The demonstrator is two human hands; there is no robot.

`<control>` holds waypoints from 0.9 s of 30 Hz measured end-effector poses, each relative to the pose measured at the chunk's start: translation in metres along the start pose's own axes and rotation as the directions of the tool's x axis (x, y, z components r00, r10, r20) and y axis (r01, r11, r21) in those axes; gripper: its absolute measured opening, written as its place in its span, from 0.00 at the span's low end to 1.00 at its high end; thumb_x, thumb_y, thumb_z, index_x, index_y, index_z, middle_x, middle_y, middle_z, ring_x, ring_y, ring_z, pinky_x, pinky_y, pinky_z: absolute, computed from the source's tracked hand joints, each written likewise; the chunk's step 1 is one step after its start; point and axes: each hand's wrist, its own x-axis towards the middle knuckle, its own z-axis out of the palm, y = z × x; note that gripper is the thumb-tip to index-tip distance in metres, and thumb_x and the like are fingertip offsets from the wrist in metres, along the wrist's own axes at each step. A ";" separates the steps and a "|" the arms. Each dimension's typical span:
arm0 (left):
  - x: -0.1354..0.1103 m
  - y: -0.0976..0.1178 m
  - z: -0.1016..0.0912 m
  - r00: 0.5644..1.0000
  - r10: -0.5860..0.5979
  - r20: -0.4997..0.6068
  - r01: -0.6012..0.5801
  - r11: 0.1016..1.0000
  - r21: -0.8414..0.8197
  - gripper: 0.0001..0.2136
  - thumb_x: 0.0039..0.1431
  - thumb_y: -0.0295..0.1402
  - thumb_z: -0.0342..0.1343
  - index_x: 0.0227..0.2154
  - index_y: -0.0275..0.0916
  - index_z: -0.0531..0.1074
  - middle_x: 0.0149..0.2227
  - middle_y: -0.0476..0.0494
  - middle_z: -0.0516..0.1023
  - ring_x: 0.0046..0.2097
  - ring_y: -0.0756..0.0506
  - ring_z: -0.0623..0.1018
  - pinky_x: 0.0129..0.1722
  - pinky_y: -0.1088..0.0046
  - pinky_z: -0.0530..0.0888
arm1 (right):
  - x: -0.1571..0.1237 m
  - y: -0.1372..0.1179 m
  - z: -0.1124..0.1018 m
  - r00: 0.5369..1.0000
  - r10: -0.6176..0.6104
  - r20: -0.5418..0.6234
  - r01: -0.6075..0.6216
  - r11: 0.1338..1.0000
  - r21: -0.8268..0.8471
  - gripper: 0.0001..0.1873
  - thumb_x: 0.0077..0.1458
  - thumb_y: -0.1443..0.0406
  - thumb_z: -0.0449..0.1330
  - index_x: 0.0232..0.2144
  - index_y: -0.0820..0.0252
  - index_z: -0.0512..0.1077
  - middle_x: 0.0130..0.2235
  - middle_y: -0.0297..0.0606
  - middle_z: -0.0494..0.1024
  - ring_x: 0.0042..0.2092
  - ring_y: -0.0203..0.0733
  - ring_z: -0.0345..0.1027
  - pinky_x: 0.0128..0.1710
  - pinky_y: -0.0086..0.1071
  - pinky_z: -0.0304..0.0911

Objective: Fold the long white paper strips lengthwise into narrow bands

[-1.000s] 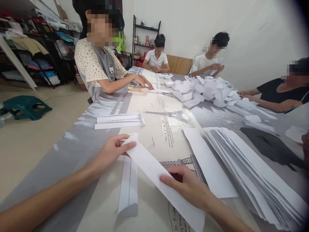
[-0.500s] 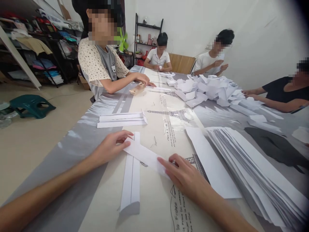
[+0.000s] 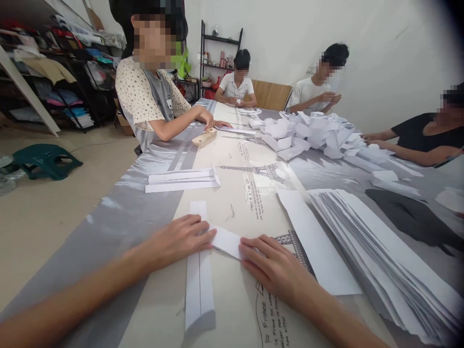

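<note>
A white paper strip lies slantwise between my two hands. My left hand is closed on its left end, fingers together and thumb toward the strip. My right hand grips the right end with its fingertips, which hide that end. Beneath my left hand is a longer folded white paper with a crease down its length and a curled near end. Farther up the table lie several folded white papers, stacked together and touched by neither hand.
A thick stack of white sheets stands to the right, beside a single sheet. A heap of folded papers covers the far right. Other people sit around the table; one has a hand by a wooden block. A green stool stands at left.
My left hand has moved right and nearer, from a pinch at the strip's end to closed fingers over it. Less of the strip shows. The co-worker's hand at the wooden block has shifted.
</note>
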 end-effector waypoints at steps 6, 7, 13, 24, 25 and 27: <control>-0.004 -0.013 -0.003 0.999 0.045 -0.025 -0.049 0.971 -0.232 0.07 0.74 0.32 0.50 0.46 0.39 0.73 0.40 0.43 0.76 0.42 0.46 0.76 0.45 0.70 0.73 | -0.003 0.014 -0.009 0.997 0.001 0.075 -0.017 0.976 0.218 0.13 0.71 0.68 0.53 0.52 0.56 0.74 0.53 0.41 0.77 0.46 0.45 0.70 0.46 0.44 0.72; -0.004 -0.014 -0.002 0.999 0.035 -0.014 -0.037 0.967 -0.252 0.07 0.74 0.31 0.50 0.46 0.39 0.73 0.41 0.43 0.76 0.42 0.46 0.76 0.45 0.70 0.73 | -0.003 0.015 -0.009 0.998 -0.001 0.070 -0.015 0.975 0.221 0.13 0.71 0.68 0.52 0.52 0.57 0.74 0.53 0.41 0.77 0.47 0.46 0.69 0.46 0.44 0.71; -0.002 -0.016 0.001 0.998 -0.040 0.057 0.058 0.929 -0.365 0.10 0.74 0.33 0.49 0.42 0.38 0.75 0.42 0.43 0.77 0.43 0.46 0.75 0.43 0.71 0.71 | -0.004 0.012 -0.006 0.998 0.042 0.045 -0.052 0.968 0.244 0.12 0.71 0.68 0.51 0.48 0.57 0.74 0.51 0.42 0.77 0.49 0.46 0.70 0.46 0.42 0.71; 0.010 -0.012 -0.004 0.977 -0.165 0.136 0.198 0.939 -0.280 0.19 0.78 0.36 0.40 0.34 0.38 0.71 0.36 0.47 0.76 0.37 0.48 0.75 0.37 0.73 0.69 | 0.004 0.009 -0.013 0.989 0.110 0.103 -0.104 0.992 -0.068 0.16 0.72 0.70 0.44 0.48 0.57 0.71 0.32 0.37 0.73 0.30 0.38 0.67 0.27 0.29 0.60; 0.011 -0.014 -0.004 0.979 -0.142 0.149 0.183 0.933 -0.310 0.19 0.78 0.37 0.40 0.34 0.38 0.71 0.36 0.46 0.75 0.37 0.48 0.74 0.38 0.73 0.69 | 0.004 0.012 -0.012 0.987 0.099 0.126 -0.091 0.993 -0.073 0.16 0.72 0.70 0.44 0.47 0.57 0.71 0.32 0.36 0.73 0.29 0.38 0.66 0.27 0.29 0.58; 0.014 -0.019 -0.006 0.980 -0.105 0.171 0.164 0.910 -0.381 0.19 0.78 0.38 0.39 0.35 0.38 0.70 0.36 0.46 0.74 0.38 0.47 0.74 0.39 0.73 0.69 | 0.004 0.017 -0.009 0.982 0.082 0.171 -0.068 0.994 -0.084 0.15 0.72 0.71 0.44 0.45 0.58 0.70 0.32 0.35 0.72 0.27 0.36 0.62 0.26 0.29 0.56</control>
